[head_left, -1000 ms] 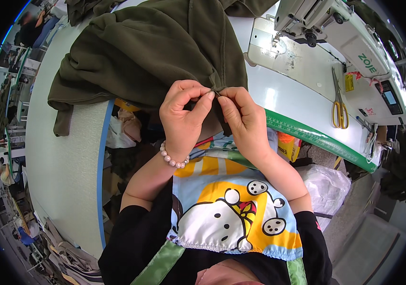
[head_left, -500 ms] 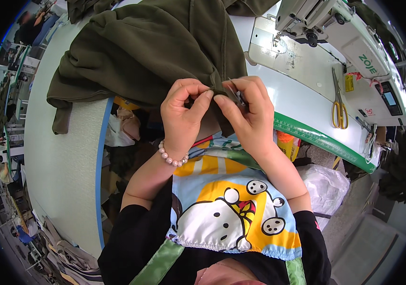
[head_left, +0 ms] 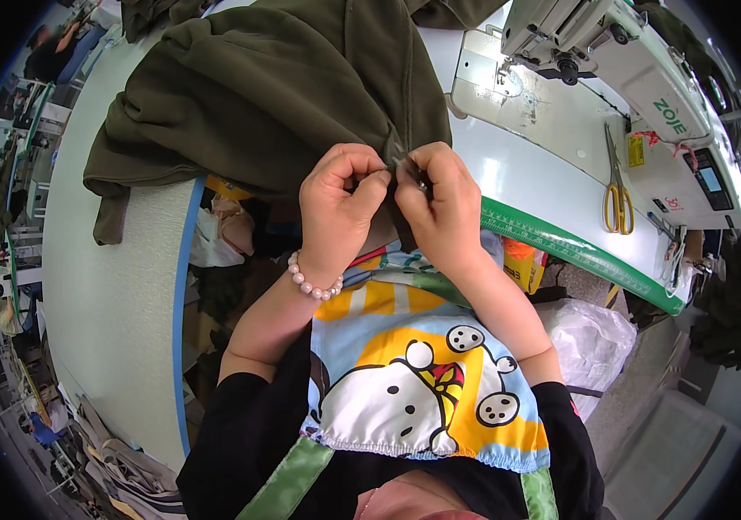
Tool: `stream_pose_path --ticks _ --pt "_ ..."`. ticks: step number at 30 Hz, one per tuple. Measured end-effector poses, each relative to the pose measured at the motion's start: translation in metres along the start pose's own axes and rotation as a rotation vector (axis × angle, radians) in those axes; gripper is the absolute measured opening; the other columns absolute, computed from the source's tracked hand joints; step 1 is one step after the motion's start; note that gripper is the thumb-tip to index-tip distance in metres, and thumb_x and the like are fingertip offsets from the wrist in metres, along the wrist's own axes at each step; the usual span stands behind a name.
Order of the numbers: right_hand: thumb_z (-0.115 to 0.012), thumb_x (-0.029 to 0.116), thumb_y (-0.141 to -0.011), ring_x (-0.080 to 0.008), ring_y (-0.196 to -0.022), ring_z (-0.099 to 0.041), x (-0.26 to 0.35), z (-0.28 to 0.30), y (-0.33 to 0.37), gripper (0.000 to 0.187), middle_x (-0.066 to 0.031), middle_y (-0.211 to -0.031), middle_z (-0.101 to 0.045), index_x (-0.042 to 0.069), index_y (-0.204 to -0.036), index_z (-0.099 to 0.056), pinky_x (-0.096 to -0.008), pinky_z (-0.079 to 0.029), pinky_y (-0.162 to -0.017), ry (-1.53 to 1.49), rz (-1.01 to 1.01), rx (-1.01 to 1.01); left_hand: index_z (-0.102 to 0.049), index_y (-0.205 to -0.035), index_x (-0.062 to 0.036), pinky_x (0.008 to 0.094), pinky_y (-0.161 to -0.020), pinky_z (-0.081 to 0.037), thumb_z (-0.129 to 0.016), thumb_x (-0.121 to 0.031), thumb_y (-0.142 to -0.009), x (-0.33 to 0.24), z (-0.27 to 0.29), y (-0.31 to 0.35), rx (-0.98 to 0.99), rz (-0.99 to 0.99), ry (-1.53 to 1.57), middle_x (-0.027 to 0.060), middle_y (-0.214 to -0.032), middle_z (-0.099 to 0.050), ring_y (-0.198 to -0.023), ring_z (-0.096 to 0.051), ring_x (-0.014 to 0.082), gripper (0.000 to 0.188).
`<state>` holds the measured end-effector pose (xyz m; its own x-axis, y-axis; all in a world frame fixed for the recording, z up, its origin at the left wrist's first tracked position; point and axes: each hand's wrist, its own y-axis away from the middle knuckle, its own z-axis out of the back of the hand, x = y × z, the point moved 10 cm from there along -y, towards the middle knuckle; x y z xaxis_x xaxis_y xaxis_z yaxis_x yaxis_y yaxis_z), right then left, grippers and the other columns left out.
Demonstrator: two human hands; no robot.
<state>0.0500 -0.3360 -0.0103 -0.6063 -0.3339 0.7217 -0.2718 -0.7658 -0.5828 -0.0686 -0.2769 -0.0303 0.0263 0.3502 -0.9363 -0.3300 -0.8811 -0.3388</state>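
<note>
A dark olive garment [head_left: 257, 95] lies heaped over the table and hangs off its front edge toward my lap. My left hand [head_left: 340, 195], with a beaded bracelet at the wrist, is closed in a pinch on the edge of this cloth. Right beside it, my right hand [head_left: 440, 204] is closed around small metal thread snips [head_left: 401, 159]. Their pointed blades show between the two hands, close to the garment's seam; the rest is mostly hidden by my fingers. Whether the blades touch the cloth I cannot tell.
At the right stands a white sewing machine [head_left: 665, 104], with yellow-handled scissors [head_left: 619, 204] lying beside it. A green ruler strip [head_left: 578, 251] runs along the table's front edge. White plastic bags [head_left: 583, 338] sit below. Two people are at the far left.
My right hand has moved slightly left, turning inward, bringing the snips' blades closer to my left fingers. My left hand has shifted a little right. The garment has barely moved.
</note>
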Motion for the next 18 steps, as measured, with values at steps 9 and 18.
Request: stream_pose_path --ticks 9,18 --pt "-0.056 0.010 -0.089 -0.0005 -0.056 -0.040 -0.048 -0.024 0.022 0.007 0.0039 -0.075 -0.050 0.003 -0.089 -0.055 -0.0170 -0.031 -0.048 -0.610 -0.664 0.207 -0.059 -0.080 0.0027 0.0174 -0.063 -0.040 -0.061 0.001 -0.080 0.022 -0.006 0.002 0.011 0.184 0.265 -0.0008 -0.088 -0.056 -0.071 -0.048 0.0032 0.002" --pt "-0.041 0.021 -0.097 -0.0015 -0.054 -0.035 -0.013 -0.009 0.030 0.024 0.0014 -0.072 -0.050 0.002 -0.108 -0.051 -0.0149 -0.027 -0.048 -0.541 -0.457 0.325 -0.060 -0.086 0.0029 0.0190 -0.075 -0.039 -0.057 0.002 -0.083 0.025 -0.005 0.003 0.022 0.216 0.196 0.0004 -0.093 -0.056 -0.081 -0.049 0.0052 0.005"
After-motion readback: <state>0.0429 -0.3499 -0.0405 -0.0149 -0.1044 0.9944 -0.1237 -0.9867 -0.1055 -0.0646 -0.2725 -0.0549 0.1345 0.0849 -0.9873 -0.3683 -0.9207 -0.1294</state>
